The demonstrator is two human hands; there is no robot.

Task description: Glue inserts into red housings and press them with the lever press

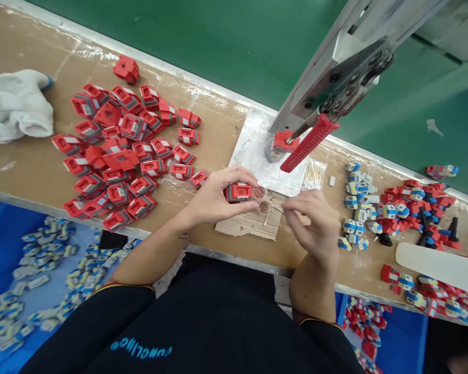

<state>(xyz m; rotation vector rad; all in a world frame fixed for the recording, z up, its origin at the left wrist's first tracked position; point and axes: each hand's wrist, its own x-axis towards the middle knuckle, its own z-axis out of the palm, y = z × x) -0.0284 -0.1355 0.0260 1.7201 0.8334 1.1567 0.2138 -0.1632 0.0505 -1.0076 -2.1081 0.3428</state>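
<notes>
My left hand point(210, 200) is closed around a red and grey plastic part point(239, 192), its recessed face turned up. Just right of that part stand two small clear cups, a far cup point(259, 192) and a near cup point(264, 208). Pinched in the fingers of my right hand point(314, 218) is a thin cotton swab point(277, 208), pointing left to the near cup; whether its tip touches the cup I cannot tell. Under the cups lies a piece of cardboard point(244, 226), with another small stick point(265, 220) on it.
A lever press with a red handle point(310, 143) rises behind my hands, a red part point(284, 141) under it. Cotton swabs point(314, 174) lie beside its plate. Red parts point(120, 161) pile up left, near a white glove point(17, 106). Blue-white parts point(359, 202) lie right; blue bins hang below.
</notes>
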